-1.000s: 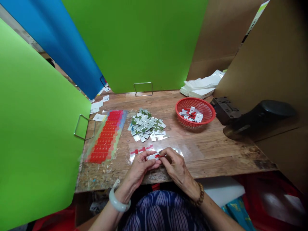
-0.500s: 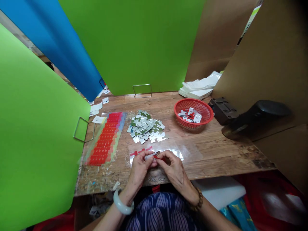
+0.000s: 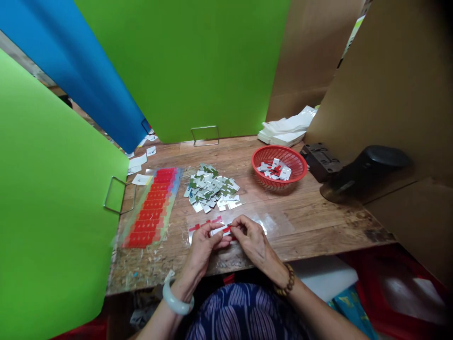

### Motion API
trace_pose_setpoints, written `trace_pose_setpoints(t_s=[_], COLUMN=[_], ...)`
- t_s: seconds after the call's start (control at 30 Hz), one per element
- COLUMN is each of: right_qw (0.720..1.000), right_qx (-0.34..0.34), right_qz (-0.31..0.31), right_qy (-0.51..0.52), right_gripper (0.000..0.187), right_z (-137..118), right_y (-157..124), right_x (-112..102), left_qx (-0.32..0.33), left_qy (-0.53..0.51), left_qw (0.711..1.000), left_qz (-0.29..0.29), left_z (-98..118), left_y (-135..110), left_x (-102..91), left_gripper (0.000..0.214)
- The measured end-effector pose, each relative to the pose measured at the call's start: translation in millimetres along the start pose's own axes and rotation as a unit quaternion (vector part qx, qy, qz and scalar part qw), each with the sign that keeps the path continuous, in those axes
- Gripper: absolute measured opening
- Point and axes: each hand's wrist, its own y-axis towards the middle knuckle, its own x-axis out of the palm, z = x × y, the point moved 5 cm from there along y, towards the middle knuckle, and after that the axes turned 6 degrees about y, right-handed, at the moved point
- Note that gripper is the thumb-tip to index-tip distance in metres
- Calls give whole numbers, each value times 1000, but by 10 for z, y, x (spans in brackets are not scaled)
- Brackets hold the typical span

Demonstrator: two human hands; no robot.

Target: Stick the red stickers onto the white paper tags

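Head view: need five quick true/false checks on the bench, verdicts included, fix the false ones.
1. The left hand and right hand both touch one white-and-red piece. True.
2. The pile lies right of the basket. False: it lies left of the basket.
3. The red sheets lie left of the pile. True.
4. The bead bracelet is worn on the left. False: the bracelet is on the right; a pale bangle is on the left.
5. The basket has pieces in it. True.

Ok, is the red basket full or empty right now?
Partly filled: the red basket holds a loose heap of pale and red pieces, with bare inner wall showing behind them.
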Motion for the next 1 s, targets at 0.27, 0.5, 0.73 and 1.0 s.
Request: trace_pose_setpoints(t_s=[0.27,0.5,0.73,1.0], right_qw=[999,999,996,995], right_qx=[-13,-16,-48,-35], right_qz=[13,21,51,43], right_qy=[-28,-39,-58,-85], right_gripper=[10,9,10,8], right_z=[44,62,87,159], right_y=[26,27,-3,-9], right_x=[21,20,37,61], left_qx=[7,14,32,84], left_qy=[12,19,35,107], left_qw=[1000,1000,999,989], left_qz=[13,10,22,55], left_z=[-8,-8,-7,15], left_y=[2,14,1,-23], left_x=[9,16,20,28], left_gripper=[40,38,38,29])
